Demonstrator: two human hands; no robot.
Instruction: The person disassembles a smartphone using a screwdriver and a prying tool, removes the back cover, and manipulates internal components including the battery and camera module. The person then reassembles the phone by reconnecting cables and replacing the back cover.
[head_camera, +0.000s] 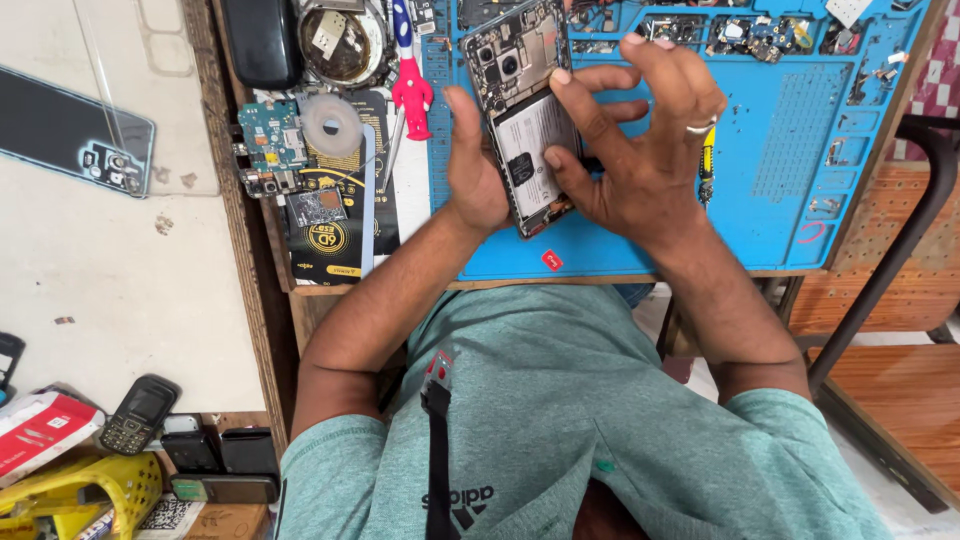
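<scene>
**Opened phone held over a blue repair mat at a crowded bench**

A bright blue silicone repair mat (790, 200) with moulded trays and a dotted grid covers the right part of a wooden workbench (262, 300). Over its near left area both hands hold a back-less smartphone with exposed camera modules and a white-labelled battery (522, 110), tilted with its camera end away from the person. The left hand (472, 165) grips the phone's left edge, thumb upright along it. The right hand (640, 150), with a silver ring on one finger, is spread over the right edge, fingertips pressing on the battery and frame; a yellow-handled tool (707, 165) shows just beyond that hand.

The mat's far trays hold small dark phone parts (745, 35). A small red tab (551, 260) lies on the mat near its front edge. Left of the mat lie a red-handled screwdriver (410, 85), a green circuit board (270, 140), a clear tape roll (331, 125) and a black-and-yellow printed packet (330, 235).

Further left is a pale, stained flat surface (120, 290) carrying a dark phone back cover (75, 130). At the lower left sit a black keypad phone (140, 412) and a yellow plastic basket (90, 490). A dark metal frame (890, 250) stands at the right over a reddish tiled floor (900, 390)
</scene>
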